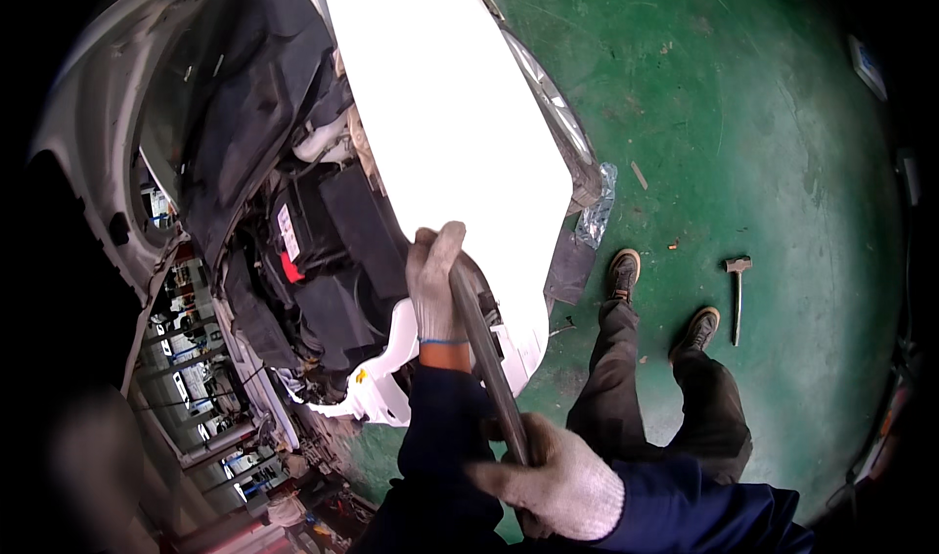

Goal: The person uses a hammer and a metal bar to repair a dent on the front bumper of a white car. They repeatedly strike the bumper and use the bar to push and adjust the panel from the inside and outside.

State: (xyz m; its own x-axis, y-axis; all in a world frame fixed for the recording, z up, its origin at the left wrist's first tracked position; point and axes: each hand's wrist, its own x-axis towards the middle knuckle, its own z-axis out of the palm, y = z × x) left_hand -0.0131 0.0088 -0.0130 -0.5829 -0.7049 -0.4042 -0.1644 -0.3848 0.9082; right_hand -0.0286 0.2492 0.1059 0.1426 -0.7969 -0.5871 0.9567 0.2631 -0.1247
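Observation:
A long dark metal bar (494,368) slants from the front corner of a white car down toward me. My right hand (562,486), in a pale knit glove, is closed around its lower part. Higher up, my left hand (435,290), in a similar, dirtier glove, is closed at the bar's upper end, beside the edge of the white fender (460,104). The bar's tip is hidden by the glove and the fender corner. Below the left hand, the white bumper piece (396,349) curves around the front.
Left of the fender is the engine bay with a black battery (313,217) and a red cap (291,267), under a raised hood (108,173). A sledgehammer (737,300) lies on the green floor (782,153), right of my shoes (698,331). The front wheel (553,104) is beyond.

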